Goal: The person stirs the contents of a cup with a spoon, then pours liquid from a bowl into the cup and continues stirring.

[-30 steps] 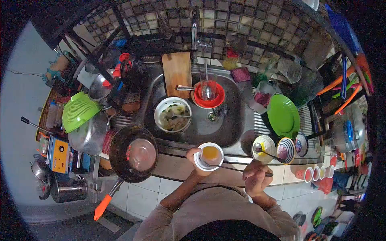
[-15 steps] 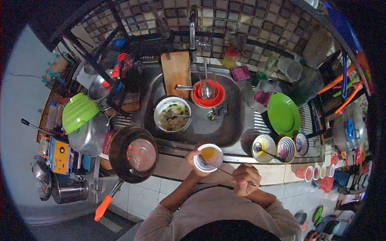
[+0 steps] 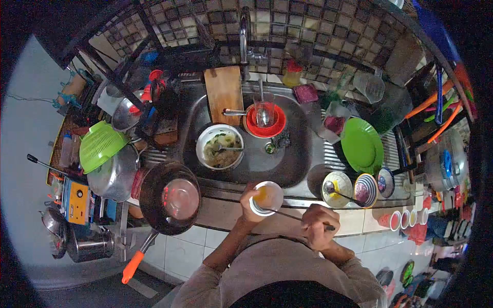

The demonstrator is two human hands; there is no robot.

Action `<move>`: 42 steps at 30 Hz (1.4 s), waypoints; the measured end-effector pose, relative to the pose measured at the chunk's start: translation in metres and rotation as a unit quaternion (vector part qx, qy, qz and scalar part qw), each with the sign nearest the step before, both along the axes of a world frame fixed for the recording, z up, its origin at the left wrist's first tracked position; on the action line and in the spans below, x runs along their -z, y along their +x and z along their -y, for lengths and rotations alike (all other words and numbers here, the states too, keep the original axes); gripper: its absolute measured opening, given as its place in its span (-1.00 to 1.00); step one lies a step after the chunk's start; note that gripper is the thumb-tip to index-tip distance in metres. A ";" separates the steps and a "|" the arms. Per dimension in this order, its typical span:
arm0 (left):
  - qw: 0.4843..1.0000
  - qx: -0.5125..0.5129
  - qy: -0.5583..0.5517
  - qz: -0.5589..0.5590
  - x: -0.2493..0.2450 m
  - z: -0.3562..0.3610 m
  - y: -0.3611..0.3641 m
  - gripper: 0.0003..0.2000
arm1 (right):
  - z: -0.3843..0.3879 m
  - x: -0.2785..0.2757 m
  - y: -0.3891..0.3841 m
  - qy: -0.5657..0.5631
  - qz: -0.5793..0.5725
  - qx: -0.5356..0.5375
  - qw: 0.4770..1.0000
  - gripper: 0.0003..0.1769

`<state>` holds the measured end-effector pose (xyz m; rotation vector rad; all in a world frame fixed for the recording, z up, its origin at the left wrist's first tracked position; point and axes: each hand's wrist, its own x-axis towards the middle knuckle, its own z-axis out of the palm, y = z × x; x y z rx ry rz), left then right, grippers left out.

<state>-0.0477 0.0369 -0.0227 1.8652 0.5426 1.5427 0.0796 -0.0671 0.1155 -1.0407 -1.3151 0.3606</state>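
In front of the sink, my left hand (image 3: 249,203) is wrapped round the side of a white cup (image 3: 276,192). Orange-yellow liquid (image 3: 264,195) shows inside the cup, which leans to one side. My right hand (image 3: 319,224) grips the thin handle of a spoon (image 3: 288,216) in closed fingers. The spoon slants left into the cup, and its head cannot be made out there. Beyond the cup, a white bowl (image 3: 201,153) with food scraps and a utensil stands in the sink (image 3: 277,167), beside a red bowl (image 3: 280,128) holding a glass.
A frying pan (image 3: 154,197) with an orange handle lies left of the sink. On the right are a green plate (image 3: 362,146), a bowl with a ladle (image 3: 336,183) and a striped bowl (image 3: 366,191). A wooden cutting board (image 3: 224,95) leans near the faucet (image 3: 244,38).
The cup has tilted and shifted slightly up, its liquid now gathered toward the left side. My right hand has moved a little to the right with the spoon.
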 end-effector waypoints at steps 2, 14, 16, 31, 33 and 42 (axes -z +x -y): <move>0.999 0.018 -0.028 0.013 0.007 -0.002 -0.002 -0.26 | -0.001 0.000 0.003 -0.016 -0.019 -0.007 1.000 -0.79; 0.996 -0.006 -0.006 -0.085 -0.001 -0.015 -0.011 -0.35 | 0.006 -0.008 0.018 -0.126 -0.148 -0.002 0.981 -0.90; 0.992 -0.015 -0.020 -0.120 -0.005 -0.016 -0.013 -0.34 | 0.005 -0.006 0.022 -0.129 -0.117 0.011 0.985 -0.92; 0.983 -0.018 0.018 -0.182 -0.014 -0.018 -0.004 -0.35 | 0.014 0.003 0.024 -0.130 0.071 0.107 0.983 -0.90; 0.981 -0.013 0.033 -0.193 -0.021 -0.020 -0.002 -0.36 | 0.013 0.005 0.026 -0.125 0.123 0.116 0.978 -0.89; 0.980 0.029 0.025 -0.194 -0.016 -0.023 -0.001 -0.38 | 0.019 0.004 0.022 -0.134 0.097 0.143 0.976 -0.89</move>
